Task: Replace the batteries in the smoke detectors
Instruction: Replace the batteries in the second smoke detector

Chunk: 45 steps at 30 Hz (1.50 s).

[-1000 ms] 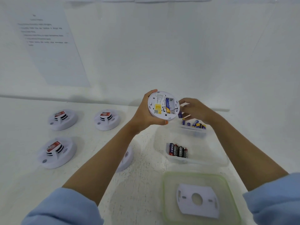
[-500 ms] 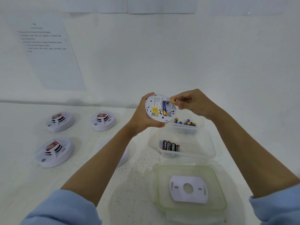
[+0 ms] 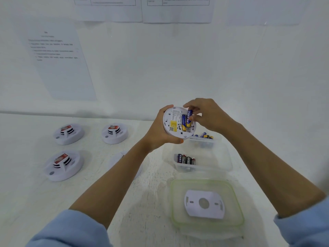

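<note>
Five smoke detectors [image 3: 68,133] show: three at the left, one half-hidden detector [image 3: 119,158] at centre, one raised detector [image 3: 175,123] above it. Two blue batteries [image 3: 188,120] sit in it. Four dark batteries [image 3: 186,159] lie at the lower right, and one mounting plate [image 3: 204,204] below them.

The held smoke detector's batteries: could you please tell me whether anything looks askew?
Yes: the right battery, pinched by the right hand, appears tilted, not yet flat beside the seated battery in the smoke detector.

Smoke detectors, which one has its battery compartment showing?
The smoke detector in the left hand: its back faces the camera, with blue batteries in it. The three detectors in plain view on the table lie face up with red stickers.
</note>
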Available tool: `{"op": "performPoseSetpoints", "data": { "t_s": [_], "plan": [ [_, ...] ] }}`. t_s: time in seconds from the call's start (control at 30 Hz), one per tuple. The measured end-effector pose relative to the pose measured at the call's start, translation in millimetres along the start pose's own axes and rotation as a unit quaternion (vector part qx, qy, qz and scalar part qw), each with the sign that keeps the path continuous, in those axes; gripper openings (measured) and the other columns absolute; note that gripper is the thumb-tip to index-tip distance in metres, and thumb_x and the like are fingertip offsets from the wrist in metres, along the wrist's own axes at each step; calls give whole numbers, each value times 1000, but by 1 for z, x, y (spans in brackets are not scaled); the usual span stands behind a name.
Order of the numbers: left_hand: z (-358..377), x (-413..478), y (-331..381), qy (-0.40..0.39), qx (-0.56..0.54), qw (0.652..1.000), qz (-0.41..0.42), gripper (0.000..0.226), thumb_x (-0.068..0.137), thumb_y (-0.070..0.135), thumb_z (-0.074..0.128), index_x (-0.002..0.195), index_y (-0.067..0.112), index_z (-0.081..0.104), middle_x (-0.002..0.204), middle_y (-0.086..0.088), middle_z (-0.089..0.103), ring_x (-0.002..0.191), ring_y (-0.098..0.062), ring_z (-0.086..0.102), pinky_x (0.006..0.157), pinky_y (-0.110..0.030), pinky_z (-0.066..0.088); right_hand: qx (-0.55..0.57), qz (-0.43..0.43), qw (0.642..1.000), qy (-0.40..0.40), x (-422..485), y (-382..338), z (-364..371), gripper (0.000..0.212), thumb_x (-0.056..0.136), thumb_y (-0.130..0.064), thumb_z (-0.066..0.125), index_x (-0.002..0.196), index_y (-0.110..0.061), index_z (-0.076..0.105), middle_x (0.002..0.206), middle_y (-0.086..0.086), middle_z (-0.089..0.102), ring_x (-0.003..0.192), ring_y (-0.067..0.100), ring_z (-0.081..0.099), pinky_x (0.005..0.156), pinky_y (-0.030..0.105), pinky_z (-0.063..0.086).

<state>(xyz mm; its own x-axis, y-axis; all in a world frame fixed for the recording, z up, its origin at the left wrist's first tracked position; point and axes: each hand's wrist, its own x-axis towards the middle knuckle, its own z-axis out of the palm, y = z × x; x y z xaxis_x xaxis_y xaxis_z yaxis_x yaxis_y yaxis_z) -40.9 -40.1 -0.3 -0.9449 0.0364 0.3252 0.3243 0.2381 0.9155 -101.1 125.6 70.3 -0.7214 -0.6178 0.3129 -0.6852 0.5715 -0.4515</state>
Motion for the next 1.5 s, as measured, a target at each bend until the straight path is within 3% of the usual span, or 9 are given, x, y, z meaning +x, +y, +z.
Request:
{"op": "performPoseSetpoints", "data": {
  "t_s": [0.17,0.33,0.47,0.53,0.6,0.8,1.0,1.13,1.5],
  "plan": [
    [0,-1,1,2,-1,1000,0,92,50,4,77,126,23,30,116,15,44,104,6,53,78,-14,52,15,1,1000,20,-5,2,3,36,81,-1,65,117,-5,60,112,11,62,88,12,55,86,29,51],
    [-2,-2,2,14,-19,1000,4,95,50,3,78,129,22,29,119,11,44,108,-7,51,79,-15,52,18,9,998,52,-3,3,-6,29,81,-6,67,110,-9,65,92,4,51,68,2,45,62,0,36],
    [-2,1,4,19,-22,999,14,96,49,3,78,129,20,28,123,1,44,111,-13,51,85,-21,53,25,-3,996,84,-7,-1,-5,22,76,-6,71,98,-6,71,87,2,53,67,11,50,63,10,42],
    [-1,2,4,20,-31,999,13,97,49,2,78,130,19,28,122,1,45,110,-13,51,85,-22,53,17,-24,997,68,-11,-3,-1,24,76,-3,71,100,-4,71,90,4,52,74,17,53,72,26,49],
    [1,2,3,21,-37,999,8,97,49,1,78,130,19,28,121,3,46,109,-11,52,82,-21,53,-13,-44,999,26,-14,-4,3,29,78,-4,70,107,-4,68,97,7,53,79,17,54,80,30,49],
    [1,1,0,10,-48,999,0,97,49,-1,77,131,19,28,119,4,47,107,-10,53,79,-19,53,-22,-39,997,-70,-18,-1,1,31,86,-7,60,118,-8,63,109,3,48,91,13,50,88,24,45],
    [5,2,2,-5,-46,999,6,98,49,-2,77,131,19,28,121,5,46,110,-10,52,80,-20,53,50,34,997,-53,-16,4,-3,42,73,-8,76,112,-11,63,103,0,52,85,12,51,77,23,45],
    [6,2,2,-4,-42,999,5,98,49,-1,77,130,20,28,120,4,47,110,-11,52,81,-22,54,21,63,996,-57,-13,5,-5,53,69,-18,80,118,-14,60,100,-2,54,72,4,50,64,11,40],
    [6,-2,-1,1,-47,999,-7,99,48,0,78,131,21,28,119,8,46,110,-11,51,82,-22,54,17,80,993,-85,-13,1,-4,44,66,-18,82,104,-13,61,93,-2,56,66,2,48,55,12,35]
  ]
}}
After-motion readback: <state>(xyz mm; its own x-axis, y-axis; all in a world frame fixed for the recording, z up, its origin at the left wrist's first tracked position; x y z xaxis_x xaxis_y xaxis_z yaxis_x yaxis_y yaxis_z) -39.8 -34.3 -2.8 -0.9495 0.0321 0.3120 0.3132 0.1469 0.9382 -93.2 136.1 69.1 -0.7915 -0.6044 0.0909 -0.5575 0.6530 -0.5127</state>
